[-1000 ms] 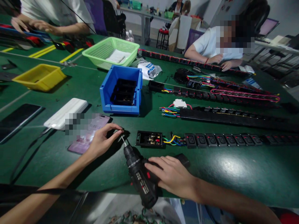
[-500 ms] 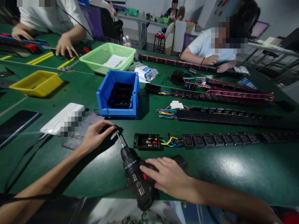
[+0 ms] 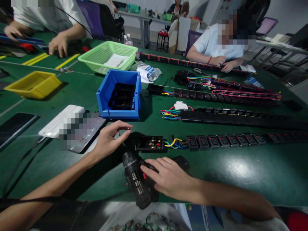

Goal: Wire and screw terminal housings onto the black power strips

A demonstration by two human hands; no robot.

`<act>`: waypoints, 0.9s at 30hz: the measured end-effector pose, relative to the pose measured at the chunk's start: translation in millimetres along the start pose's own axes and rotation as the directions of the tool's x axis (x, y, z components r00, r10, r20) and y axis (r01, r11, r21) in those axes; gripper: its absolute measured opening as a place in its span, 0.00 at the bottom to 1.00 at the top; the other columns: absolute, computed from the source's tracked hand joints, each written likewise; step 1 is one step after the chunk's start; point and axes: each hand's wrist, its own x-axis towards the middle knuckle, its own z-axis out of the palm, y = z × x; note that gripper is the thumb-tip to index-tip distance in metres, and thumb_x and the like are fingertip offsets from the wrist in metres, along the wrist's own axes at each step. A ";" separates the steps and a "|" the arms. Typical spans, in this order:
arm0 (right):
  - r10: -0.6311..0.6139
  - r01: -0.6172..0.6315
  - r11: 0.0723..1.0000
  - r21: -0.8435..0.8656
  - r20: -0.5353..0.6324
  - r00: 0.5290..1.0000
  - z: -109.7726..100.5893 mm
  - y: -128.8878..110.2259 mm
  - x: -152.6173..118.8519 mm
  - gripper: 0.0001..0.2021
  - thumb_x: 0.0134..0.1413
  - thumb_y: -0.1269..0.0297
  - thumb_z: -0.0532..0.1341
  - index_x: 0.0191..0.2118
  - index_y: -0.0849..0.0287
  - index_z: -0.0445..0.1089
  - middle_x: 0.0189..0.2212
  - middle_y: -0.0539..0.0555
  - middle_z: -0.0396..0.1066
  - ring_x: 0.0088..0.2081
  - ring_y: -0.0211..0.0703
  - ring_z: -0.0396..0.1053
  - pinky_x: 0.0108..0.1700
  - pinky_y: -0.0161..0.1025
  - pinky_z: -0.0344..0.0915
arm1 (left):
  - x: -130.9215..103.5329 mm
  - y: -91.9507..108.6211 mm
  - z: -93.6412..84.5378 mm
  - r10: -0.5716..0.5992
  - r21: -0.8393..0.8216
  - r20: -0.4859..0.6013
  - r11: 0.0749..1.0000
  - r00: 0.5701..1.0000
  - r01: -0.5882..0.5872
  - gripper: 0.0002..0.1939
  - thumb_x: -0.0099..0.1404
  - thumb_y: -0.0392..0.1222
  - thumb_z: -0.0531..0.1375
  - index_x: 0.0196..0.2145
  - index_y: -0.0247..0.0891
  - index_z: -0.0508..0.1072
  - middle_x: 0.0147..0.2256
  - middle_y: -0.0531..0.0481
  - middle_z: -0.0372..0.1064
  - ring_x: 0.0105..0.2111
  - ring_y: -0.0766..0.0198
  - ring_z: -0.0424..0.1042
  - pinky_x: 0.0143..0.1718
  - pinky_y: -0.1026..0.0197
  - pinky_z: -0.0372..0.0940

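Observation:
My right hand (image 3: 172, 176) wraps round the handle of a black cordless drill (image 3: 137, 184), which lies on its side on the green table and points away from me. My left hand (image 3: 112, 136) is just above the drill's bit and partly hides it. Its thumb and index fingertips meet in a pinch; anything between them is too small to make out. Right of these fingertips lies an open black terminal box (image 3: 141, 144) with brass contacts inside. Yellow, green and blue wires (image 3: 176, 142) link it to a long row of black sockets (image 3: 222, 141).
Behind my left hand stands a blue bin (image 3: 117, 114) with black parts. A green basket (image 3: 84, 61), a yellow tray (image 3: 48, 91), a white power bank (image 3: 64, 118) and a phone (image 3: 16, 126) surround it. More socket strips (image 3: 216, 120) lie behind. Two people work across the table.
My left hand has moved right, towards the terminal box, and now covers part of the bit. My right hand stays on the drill. The whole view has shifted slightly.

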 end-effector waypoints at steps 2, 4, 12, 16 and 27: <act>-0.007 0.012 0.997 0.078 -0.063 0.998 -5.2 5.8 -2.0 0.27 0.54 0.62 0.63 0.59 0.59 0.60 0.58 0.59 0.61 0.54 0.50 0.63 0.54 0.47 0.62 | 6.7 17.4 12.4 0.110 -0.010 0.180 0.994 0.977 -0.110 0.10 0.65 0.45 0.59 0.40 0.39 0.75 0.39 0.47 0.73 0.40 0.60 0.72 0.45 0.59 0.67; 0.037 0.002 0.982 0.189 -0.206 0.978 -12.9 16.7 -3.8 0.17 0.56 0.61 0.61 0.51 0.58 0.67 0.52 0.54 0.68 0.51 0.44 0.66 0.54 0.43 0.62 | 15.4 32.3 23.8 0.183 -0.029 0.362 0.982 0.914 -0.185 0.10 0.67 0.44 0.57 0.42 0.39 0.75 0.39 0.47 0.74 0.40 0.62 0.72 0.44 0.60 0.66; 0.315 -0.280 0.949 0.147 -0.366 0.876 -41.0 72.1 -4.0 0.08 0.62 0.66 0.58 0.44 0.59 0.72 0.40 0.54 0.71 0.44 0.42 0.67 0.47 0.40 0.65 | 54.3 48.9 54.2 0.298 -0.130 0.511 0.954 0.806 -0.271 0.11 0.69 0.44 0.56 0.42 0.38 0.76 0.38 0.46 0.74 0.39 0.62 0.72 0.43 0.60 0.65; 0.234 -0.247 0.969 -0.023 -0.246 0.941 -35.9 75.9 2.1 0.08 0.62 0.63 0.59 0.40 0.59 0.74 0.37 0.55 0.69 0.43 0.43 0.64 0.44 0.41 0.63 | 58.5 44.8 58.2 0.297 -0.168 0.526 0.955 0.797 -0.246 0.11 0.68 0.43 0.56 0.41 0.38 0.76 0.38 0.47 0.73 0.39 0.63 0.72 0.43 0.61 0.65; 0.212 -0.218 0.976 -0.017 -0.171 0.962 -17.2 82.8 5.3 0.11 0.66 0.65 0.54 0.39 0.61 0.73 0.33 0.55 0.65 0.40 0.43 0.60 0.39 0.39 0.60 | 68.8 33.5 34.6 0.227 -0.071 0.693 0.966 0.685 -0.248 0.11 0.68 0.41 0.55 0.44 0.40 0.75 0.40 0.48 0.73 0.41 0.62 0.72 0.44 0.62 0.64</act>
